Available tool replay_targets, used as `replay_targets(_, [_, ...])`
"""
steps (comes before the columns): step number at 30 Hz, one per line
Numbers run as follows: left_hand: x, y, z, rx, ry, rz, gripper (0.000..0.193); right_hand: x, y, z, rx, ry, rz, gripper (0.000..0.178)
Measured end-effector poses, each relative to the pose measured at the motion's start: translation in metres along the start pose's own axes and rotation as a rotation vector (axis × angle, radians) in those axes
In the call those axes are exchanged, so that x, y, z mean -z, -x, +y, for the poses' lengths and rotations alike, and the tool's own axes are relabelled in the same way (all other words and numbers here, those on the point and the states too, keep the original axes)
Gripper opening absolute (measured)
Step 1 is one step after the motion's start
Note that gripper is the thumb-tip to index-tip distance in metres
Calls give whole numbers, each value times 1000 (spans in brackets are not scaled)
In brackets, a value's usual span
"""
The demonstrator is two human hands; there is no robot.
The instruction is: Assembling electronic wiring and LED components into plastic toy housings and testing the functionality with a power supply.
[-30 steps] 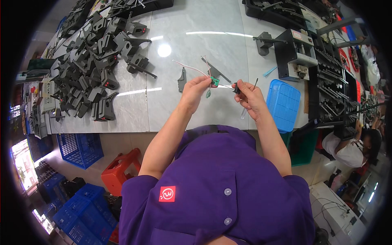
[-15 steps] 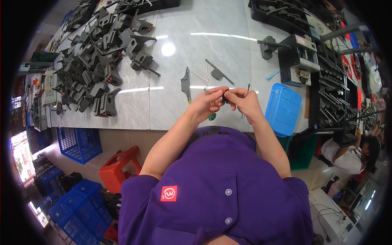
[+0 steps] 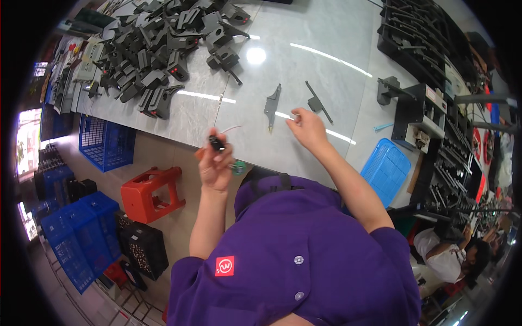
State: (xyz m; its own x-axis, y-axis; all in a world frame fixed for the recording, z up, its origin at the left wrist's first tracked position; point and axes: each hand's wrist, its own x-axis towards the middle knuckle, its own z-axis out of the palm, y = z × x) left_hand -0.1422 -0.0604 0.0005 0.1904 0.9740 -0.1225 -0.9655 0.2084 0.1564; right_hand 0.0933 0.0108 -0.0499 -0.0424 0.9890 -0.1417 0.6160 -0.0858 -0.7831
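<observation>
My left hand [image 3: 215, 168] is raised off the table's front edge, its fingers closed round a small black part [image 3: 217, 143]. A thin pale wire [image 3: 232, 129] sticks out beside that part, and a small round green circuit board [image 3: 238, 167] hangs by the palm. Over the table, my right hand [image 3: 309, 130] is empty as far as I see, with thumb and forefinger apart. Just beyond it lies a narrow dark bracket with a block on it [image 3: 316, 104]. Left of the right hand is a second flat dark bracket [image 3: 271, 107].
Dark plastic housings [image 3: 147, 60] are heaped at the far left. A blue basket [image 3: 386, 171] stands right of my right forearm, near a black fixture [image 3: 416, 117]. A red stool [image 3: 152, 193] and blue crates [image 3: 81, 233] are left below. Another person [image 3: 448, 258] sits at right.
My hands have come apart. The left has moved left with the black part; the right has let go of it. The thin rod at my right hand no longer shows. The view has turned.
</observation>
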Motion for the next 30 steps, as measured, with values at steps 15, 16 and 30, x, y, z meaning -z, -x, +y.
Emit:
replay_targets(15, [22,15,5,-77,-128,354,34,-43,-52,21,-144,82,-148,41])
replay_targets(16, [29,11,0,-6,-136,367,35,-40,-50,23,-179,31,-163,37])
replay_targets(30, [60,-60,-63,441,-737,715,24,-33,-8,11,-78,64,-119,25])
